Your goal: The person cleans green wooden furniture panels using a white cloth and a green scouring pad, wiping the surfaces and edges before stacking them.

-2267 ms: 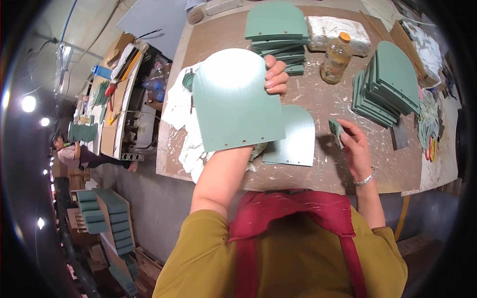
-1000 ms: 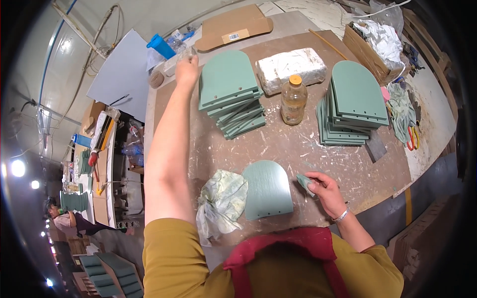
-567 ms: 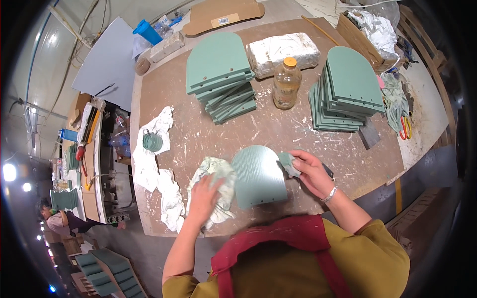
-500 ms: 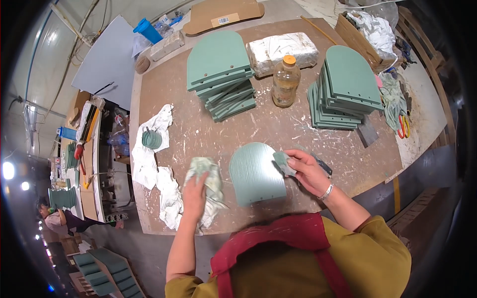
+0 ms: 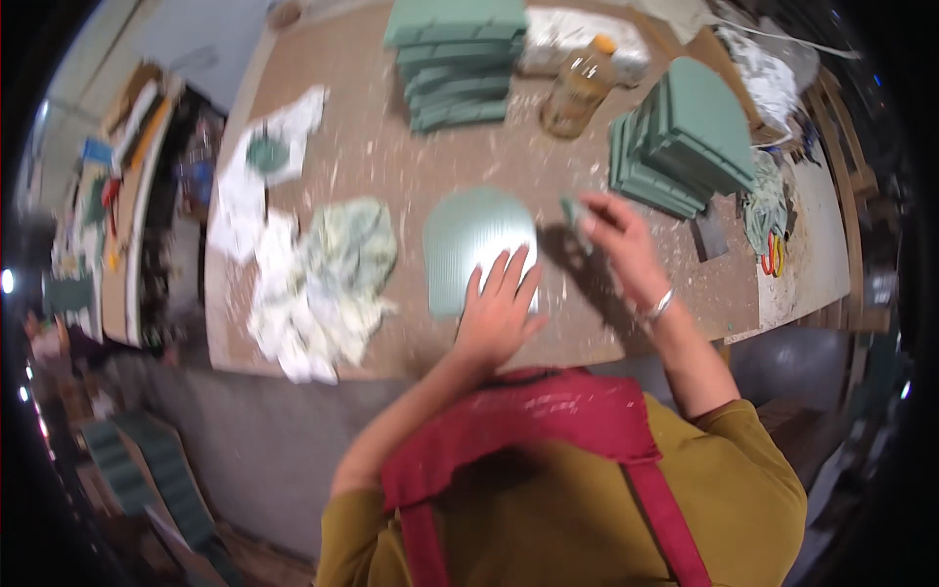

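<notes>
A pale green arched panel (image 5: 469, 230) lies flat on the dusty brown workbench (image 5: 391, 166) in front of me. My left hand (image 5: 501, 305) rests flat on its near right part, fingers spread. My right hand (image 5: 614, 238) hovers just right of the panel, pinching a small green block (image 5: 573, 212). A crumpled pale rag (image 5: 337, 264) lies to the left of the panel.
Two stacks of green arched panels stand at the back (image 5: 455, 64) and at the right (image 5: 685, 137). An amber bottle (image 5: 579, 90) stands between them, a wrapped white bundle (image 5: 577, 34) behind it. White cloths (image 5: 259, 186) lie at the left. Red-handled pliers (image 5: 773, 252) lie far right.
My left hand has let go of the rag and now presses flat on the panel. My right hand stays beside the panel's right edge with the small block.
</notes>
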Demonstrator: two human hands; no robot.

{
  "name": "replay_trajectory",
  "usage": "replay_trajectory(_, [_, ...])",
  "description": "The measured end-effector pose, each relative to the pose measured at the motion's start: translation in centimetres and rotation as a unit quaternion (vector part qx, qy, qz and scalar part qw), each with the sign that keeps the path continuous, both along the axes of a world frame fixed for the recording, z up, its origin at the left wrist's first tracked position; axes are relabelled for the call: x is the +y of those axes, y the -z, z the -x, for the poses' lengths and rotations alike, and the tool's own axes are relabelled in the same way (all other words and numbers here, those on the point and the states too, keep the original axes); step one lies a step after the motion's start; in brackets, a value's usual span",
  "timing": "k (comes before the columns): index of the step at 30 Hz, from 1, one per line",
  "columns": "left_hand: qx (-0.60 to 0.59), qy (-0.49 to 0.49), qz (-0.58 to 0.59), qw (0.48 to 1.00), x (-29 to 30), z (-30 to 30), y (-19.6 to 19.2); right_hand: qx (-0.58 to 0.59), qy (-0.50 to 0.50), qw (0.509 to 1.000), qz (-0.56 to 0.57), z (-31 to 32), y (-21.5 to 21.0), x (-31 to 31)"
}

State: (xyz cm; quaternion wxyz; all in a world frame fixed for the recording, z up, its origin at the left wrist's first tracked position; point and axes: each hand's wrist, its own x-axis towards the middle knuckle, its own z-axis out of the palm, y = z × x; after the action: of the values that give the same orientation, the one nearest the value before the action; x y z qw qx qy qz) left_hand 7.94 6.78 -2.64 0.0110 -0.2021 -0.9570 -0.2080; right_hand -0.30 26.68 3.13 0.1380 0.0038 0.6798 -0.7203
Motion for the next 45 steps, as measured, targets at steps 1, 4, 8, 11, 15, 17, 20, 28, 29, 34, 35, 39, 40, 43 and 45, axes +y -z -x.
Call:
replay_trajectory(1, [-0.01, -0.002, 0.016, 1.0, 1.0, 0.3, 0.0, 0.03, -0.022, 0.999, -0.01, 0.8, -0.8, -0.1])
replay_trajectory(4, [0.035, -0.004, 0.016, 0.999, 1.2, 0.9, 1.0, 0.092, -0.127, 0.979, -0.128, 3.8, -2.1, -1.0])
replay_trajectory(8, [0.041, -0.014, 0.019, 0.999, 1.0, 0.8, 1.6, 0.135, -0.216, 0.956, -0.149, 5.8, -1.4, -3.8])
replay_trajectory(11, [0.051, -0.023, 0.026, 0.998, 1.5, 0.3, 2.0, 0.282, -0.327, 0.872, -0.23, 5.1, -1.7, -7.2])
replay_trajectory(15, [0.0, -0.016, 0.041, 0.999, 1.8, 0.3, 2.6, 0.358, -0.451, 0.771, -0.272, 4.6, -0.3, -12.0])
replay_trajectory(17, [0.026, -0.032, 0.028, 0.999, 2.1, -0.1, 3.6, 0.406, -0.507, 0.709, -0.275, 3.6, -0.2, -13.8])
replay_trajectory(20, [0.014, -0.047, -0.031, 0.998, 2.3, -0.6, 4.8, 0.445, -0.548, 0.664, -0.245, 3.1, 1.1, -15.4])
replay_trajectory(28, [0.006, -0.022, -0.03, 0.999, 1.7, 0.3, 2.4, 0.479, -0.539, 0.638, -0.271, 5.9, 1.7, -16.3])
replay_trajectory(29, [0.002, -0.024, -0.037, 0.999, 1.6, 0.2, 2.6, 0.49, -0.553, 0.624, -0.255, 5.4, 1.2, -16.6])
replay_trajectory(34, [-0.086, -0.035, -0.039, 0.995, 2.0, 0.1, 2.8, 0.467, -0.571, 0.625, -0.253, 4.6, 2.3, -16.2])
replay_trajectory(35, [-0.042, -0.019, -0.016, 0.999, 1.7, 0.5, 2.1, 0.466, -0.547, 0.637, -0.278, 5.7, 2.4, -16.1])
replay_trajectory(39, [0.006, -0.045, 0.007, 0.999, 1.8, 0.4, 1.4, 0.461, -0.477, 0.646, -0.378, 10.2, 2.1, -15.8])
replay_trajectory(40, [0.009, -0.042, 0.007, 0.999, 1.9, 0.3, 1.5, 0.462, -0.474, 0.646, -0.381, 10.8, 2.2, -15.6])
replay_trajectory(43, [0.017, -0.037, -0.008, 0.999, 1.7, 1.0, 1.2, 0.48, -0.424, 0.634, -0.433, 11.1, 1.6, -15.1])
replay_trajectory(45, [-0.108, -0.024, -0.036, 0.993, 1.1, 2.2, -0.1, 0.465, -0.443, 0.67, -0.372, 7.5, 0.5, -15.3])
